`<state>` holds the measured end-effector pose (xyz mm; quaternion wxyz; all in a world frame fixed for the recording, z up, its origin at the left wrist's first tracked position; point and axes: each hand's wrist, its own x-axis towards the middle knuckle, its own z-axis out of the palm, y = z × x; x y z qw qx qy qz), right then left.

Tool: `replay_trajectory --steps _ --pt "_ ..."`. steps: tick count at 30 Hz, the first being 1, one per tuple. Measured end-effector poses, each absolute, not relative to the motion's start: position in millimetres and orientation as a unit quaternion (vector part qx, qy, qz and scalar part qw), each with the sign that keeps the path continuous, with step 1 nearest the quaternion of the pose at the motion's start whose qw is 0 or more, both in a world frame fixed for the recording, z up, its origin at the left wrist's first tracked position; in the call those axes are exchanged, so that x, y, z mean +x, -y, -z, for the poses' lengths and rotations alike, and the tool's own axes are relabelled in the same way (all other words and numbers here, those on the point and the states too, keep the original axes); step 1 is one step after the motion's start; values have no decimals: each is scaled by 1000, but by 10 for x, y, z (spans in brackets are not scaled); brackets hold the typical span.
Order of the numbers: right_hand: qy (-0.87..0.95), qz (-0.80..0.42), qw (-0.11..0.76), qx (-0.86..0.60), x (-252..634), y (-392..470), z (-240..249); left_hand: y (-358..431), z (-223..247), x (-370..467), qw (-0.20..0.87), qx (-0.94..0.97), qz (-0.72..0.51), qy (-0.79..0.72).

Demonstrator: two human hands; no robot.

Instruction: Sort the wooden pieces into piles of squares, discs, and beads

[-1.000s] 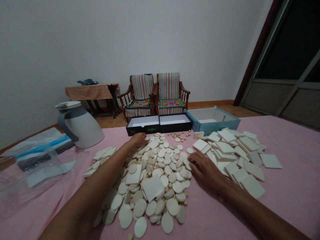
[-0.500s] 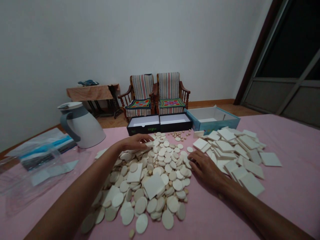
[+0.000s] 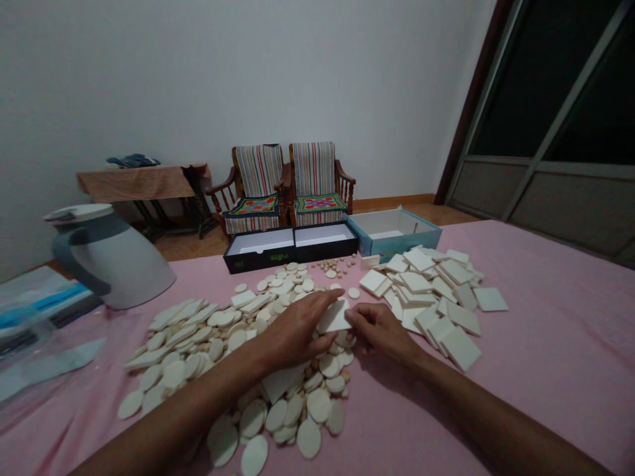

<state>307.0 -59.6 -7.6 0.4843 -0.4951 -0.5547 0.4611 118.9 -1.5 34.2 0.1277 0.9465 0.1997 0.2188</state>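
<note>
We look across a room, with the clock's hub at the middle of the view. A pale wall [image 3: 297, 73] fills the top around 12 o'clock, and a pink cloth [image 3: 536, 370] spreads below, from 8 round to 4. A dark, framed glass door [image 3: 520, 112] leans in between 2 and 3. Two wooden armchairs [image 3: 258, 168] (striped backs, bright patterned seats) stand just above the hub, toward 11. A draped side table [image 3: 141, 184] sits toward 10. On the pink cloth, a grey-and-white jug [image 3: 119, 264] is at 9, an open blue box [image 3: 407, 242] at 3, and two shallow black boxes [image 3: 258, 259] near the hub. A wide heap of pale discs and slabs [image 3: 173, 373] runs from 8 to 6; a pile of white squares [image 3: 421, 283] lies between 3 and 4.

Our left hand [image 3: 297, 324], near 6, is half open, thumb and fingers apart around one white square piece [image 3: 333, 319]; we cannot tell whether it grips. Our right hand [image 3: 384, 327], at 5, pinches that piece's right edge between thumb and fingers, above the heap. Tiny pale beads [image 3: 335, 266] scatter just below the hub.
</note>
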Motion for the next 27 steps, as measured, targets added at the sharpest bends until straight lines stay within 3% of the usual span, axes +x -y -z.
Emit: replay_trajectory --steps 2,5,11,15,27 --pt "542 -503 465 -486 3102 570 27 100 -320 1236 116 948 -224 -192" --pt "530 -461 474 -531 3315 490 -75 134 -323 1190 89 941 -237 -222" --pt "353 -300 663 -589 4081 282 -211 -18 -293 716 55 915 -250 -311" --pt "258 -293 752 -531 4315 210 -214 -161 -243 363 28 888 -274 -368" --pt "578 -223 549 -561 3575 295 -128 -598 -18 -190 1 846 -215 -487"
